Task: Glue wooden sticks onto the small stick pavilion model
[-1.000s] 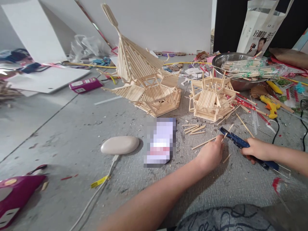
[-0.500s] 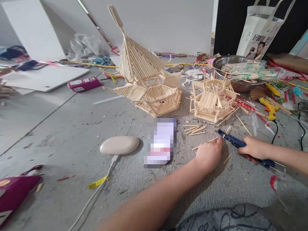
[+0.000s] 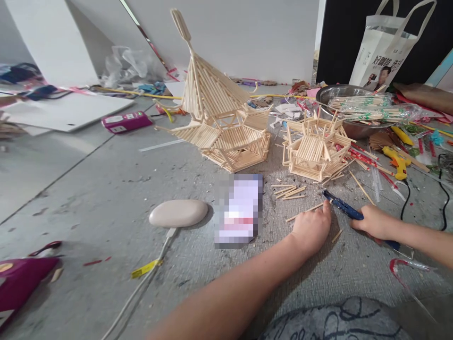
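My left hand (image 3: 311, 228) rests on the grey floor with its fingers curled, pinching a thin wooden stick (image 3: 304, 213) that lies flat. My right hand (image 3: 373, 222) is wrapped round the handles of blue cutting pliers (image 3: 341, 206), whose jaws point at the stick's end by my left fingertips. Several short cut sticks (image 3: 288, 191) lie just beyond. A tall stick-built pagoda roof (image 3: 219, 113) and a smaller stick-built tier (image 3: 313, 148) stand behind them.
A blurred phone (image 3: 239, 210) and a beige oval pad (image 3: 178, 213) with a cable lie to the left. A steel bowl (image 3: 345, 94) holding packed chopsticks (image 3: 368, 107), a yellow glue gun (image 3: 398, 163), a white bag (image 3: 384, 45) and scraps crowd the right. White boards (image 3: 67, 111) lie at far left.
The view has shifted slightly. Both hands stay at the same spot on the floor; the pliers' jaws have drawn a little closer to my left fingertips.
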`<state>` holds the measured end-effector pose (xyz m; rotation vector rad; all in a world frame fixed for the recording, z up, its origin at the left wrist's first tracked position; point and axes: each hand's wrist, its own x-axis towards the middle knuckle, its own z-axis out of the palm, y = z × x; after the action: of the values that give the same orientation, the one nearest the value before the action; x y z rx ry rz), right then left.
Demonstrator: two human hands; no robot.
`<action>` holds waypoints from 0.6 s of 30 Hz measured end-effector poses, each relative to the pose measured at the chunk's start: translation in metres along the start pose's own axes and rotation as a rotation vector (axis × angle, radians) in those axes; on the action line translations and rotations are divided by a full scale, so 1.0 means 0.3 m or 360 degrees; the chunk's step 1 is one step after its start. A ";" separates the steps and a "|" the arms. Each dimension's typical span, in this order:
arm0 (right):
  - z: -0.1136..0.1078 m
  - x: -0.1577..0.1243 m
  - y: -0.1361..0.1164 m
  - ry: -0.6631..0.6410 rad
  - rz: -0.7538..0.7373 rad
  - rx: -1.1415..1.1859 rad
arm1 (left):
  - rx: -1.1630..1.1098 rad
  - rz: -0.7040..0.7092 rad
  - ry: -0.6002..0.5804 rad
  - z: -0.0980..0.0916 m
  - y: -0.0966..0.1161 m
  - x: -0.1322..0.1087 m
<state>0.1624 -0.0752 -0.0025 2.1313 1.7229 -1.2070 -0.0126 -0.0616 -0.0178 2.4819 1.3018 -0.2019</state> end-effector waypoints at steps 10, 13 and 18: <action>-0.060 -0.045 0.046 -0.0111 -0.0214 -0.0022 | -0.0074 -0.0094 0.0011 -0.045 -0.029 -0.001; -0.065 -0.063 0.067 0.0313 -0.0225 -0.0356 | -0.0064 -0.0163 0.0034 -0.056 -0.047 0.005; -0.019 -0.049 0.104 0.0667 -0.0318 -0.0835 | 0.0001 -0.0277 0.0131 -0.066 -0.086 0.022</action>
<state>0.1920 -0.0936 -0.0002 1.9996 2.1559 -0.2713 -0.0306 -0.0358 -0.0067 2.4004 1.5533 -0.1423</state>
